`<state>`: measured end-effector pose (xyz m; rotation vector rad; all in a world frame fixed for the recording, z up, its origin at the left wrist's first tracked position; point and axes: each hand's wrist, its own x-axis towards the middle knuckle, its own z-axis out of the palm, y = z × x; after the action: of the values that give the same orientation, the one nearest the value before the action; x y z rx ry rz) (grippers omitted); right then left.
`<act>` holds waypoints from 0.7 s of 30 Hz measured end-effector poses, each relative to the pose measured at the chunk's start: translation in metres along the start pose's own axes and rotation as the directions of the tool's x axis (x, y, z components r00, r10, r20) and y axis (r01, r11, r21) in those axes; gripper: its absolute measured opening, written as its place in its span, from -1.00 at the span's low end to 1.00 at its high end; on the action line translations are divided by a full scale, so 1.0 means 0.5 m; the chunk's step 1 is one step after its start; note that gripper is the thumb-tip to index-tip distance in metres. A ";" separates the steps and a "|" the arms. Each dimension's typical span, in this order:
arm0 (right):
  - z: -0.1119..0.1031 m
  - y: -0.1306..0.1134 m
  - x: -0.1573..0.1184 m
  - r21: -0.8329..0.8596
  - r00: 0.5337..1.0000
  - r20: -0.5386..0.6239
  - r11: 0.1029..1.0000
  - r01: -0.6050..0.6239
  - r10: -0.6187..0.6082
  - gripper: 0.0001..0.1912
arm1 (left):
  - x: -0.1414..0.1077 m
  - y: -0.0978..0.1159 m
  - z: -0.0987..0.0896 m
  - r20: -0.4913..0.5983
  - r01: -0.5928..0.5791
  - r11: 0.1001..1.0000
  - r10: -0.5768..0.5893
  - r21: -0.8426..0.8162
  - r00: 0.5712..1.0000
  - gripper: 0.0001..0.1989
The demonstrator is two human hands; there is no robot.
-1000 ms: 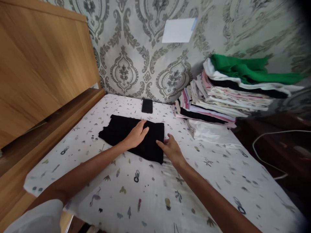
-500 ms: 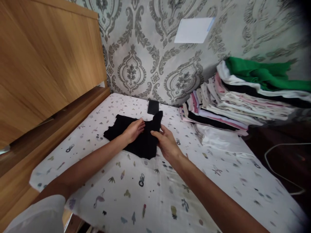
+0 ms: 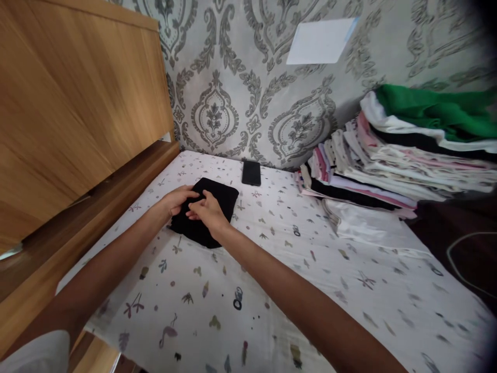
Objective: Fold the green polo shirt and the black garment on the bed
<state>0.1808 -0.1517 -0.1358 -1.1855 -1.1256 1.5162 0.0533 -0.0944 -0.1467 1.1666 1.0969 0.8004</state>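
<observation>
A black garment (image 3: 217, 194), now a compact folded shape, lies on the patterned white sheet (image 3: 295, 290). My left hand (image 3: 178, 201) rests on its left side, fingers stretched out over the cloth. Over the middle of the garment, my right hand (image 3: 208, 212) has its fingers bent against the fabric, seemingly pinching a folded edge; its fingertips are close to those of my left hand. Part of the cloth is hidden under both hands.
A black phone (image 3: 251, 173) lies near the wall. On the right stands a tall stack of folded clothes (image 3: 373, 166), topped by a green cloth (image 3: 435, 111). A wooden cabinet (image 3: 81, 103) borders the left side. A white sheet of paper (image 3: 322, 41) hangs on the wall.
My right hand has carried the garment's right side over to the left, so the cloth is now folded smaller. My left hand has moved left and lies flatter.
</observation>
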 end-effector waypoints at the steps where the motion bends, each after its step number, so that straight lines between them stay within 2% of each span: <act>1: -0.002 0.003 -0.007 -0.036 0.999 0.026 0.999 0.037 -0.036 -0.21 | 0.003 -0.007 -0.008 -0.016 0.003 1.000 -0.003 0.015 1.000 -0.82; 3: -0.015 0.006 -0.024 -0.191 0.984 0.047 0.966 0.176 -0.170 -0.37 | 0.009 -0.019 -0.020 -0.037 0.023 0.998 -0.021 0.050 0.999 -0.77; 4: -0.025 0.007 -0.031 -0.309 0.963 0.051 0.912 0.268 -0.266 -0.47 | 0.010 -0.023 -0.024 -0.052 0.025 0.997 -0.021 0.075 0.998 -0.73; 6: -0.047 0.012 -0.043 -0.570 0.888 0.110 0.704 0.424 -0.446 -0.58 | 0.010 -0.027 -0.029 -0.081 0.024 0.990 -0.013 0.140 0.997 -0.66; 7: -0.056 0.018 -0.046 -0.675 0.856 0.173 0.574 0.464 -0.487 -0.58 | 0.008 -0.026 -0.031 -0.094 0.024 0.983 -0.007 0.179 0.996 -0.64; 9: -0.067 0.035 -0.050 -0.792 0.838 0.323 0.359 0.494 -0.440 -0.54 | -0.002 -0.019 -0.030 -0.122 0.022 0.963 0.011 0.269 0.992 -0.62; 10: -0.069 0.046 -0.051 -0.815 0.840 0.384 0.287 0.504 -0.383 -0.50 | -0.009 -0.013 -0.027 -0.138 0.024 0.952 0.019 0.304 0.990 -0.61; 12: -0.068 0.067 -0.052 -0.833 0.843 0.448 0.201 0.515 -0.298 -0.48 | -0.024 0.004 -0.014 -0.202 -0.015 0.892 0.119 0.451 0.972 -0.54; 13: -0.067 0.075 -0.052 -0.838 0.842 0.459 0.176 0.516 -0.283 -0.49 | -0.030 0.013 -0.003 -0.217 -0.056 0.814 0.220 0.579 0.951 -0.50; 14: -0.066 0.081 -0.052 -0.841 0.840 0.463 0.157 0.517 -0.284 -0.50 | -0.033 0.021 0.011 -0.177 -0.112 0.691 0.333 0.714 0.926 -0.49; 15: -0.065 0.084 -0.051 -0.843 0.836 0.465 0.144 0.519 -0.292 -0.51 | -0.031 0.027 0.026 -0.067 -0.189 0.538 0.421 0.822 0.905 -0.50; 16: -0.065 0.085 -0.051 -0.843 0.832 0.467 0.135 0.521 -0.298 -0.51 | -0.024 0.030 0.043 0.099 -0.293 0.386 0.449 0.875 0.888 -0.52; 17: -0.065 0.085 -0.051 -0.843 0.831 0.467 0.129 0.522 -0.302 -0.52 | -0.011 0.030 0.059 0.278 -0.410 0.283 0.409 0.867 0.869 -0.54; 18: -0.065 0.083 -0.052 -0.845 0.830 0.467 0.124 0.521 -0.304 -0.53 | 0.006 0.028 0.074 0.431 -0.516 0.258 0.323 0.817 0.843 -0.54; 19: -0.066 0.082 -0.053 -0.846 0.829 0.468 0.117 0.520 -0.306 -0.53 | 0.028 0.022 0.085 0.537 -0.586 0.271 0.237 0.763 0.809 -0.53; 20: -0.066 0.081 -0.054 -0.846 0.827 0.471 0.108 0.522 -0.308 -0.53 | 0.053 0.015 0.093 0.596 -0.616 0.291 0.167 0.732 0.786 -0.50; 21: -0.067 0.080 -0.056 -0.844 0.822 0.477 0.098 0.527 -0.310 -0.53 | 0.079 0.007 0.097 0.615 -0.618 0.299 0.116 0.728 0.780 -0.48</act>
<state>0.2138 -0.1823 -0.1743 -1.2404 -2.5042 0.2572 0.1114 -0.0720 -0.1515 2.5415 0.8037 0.1131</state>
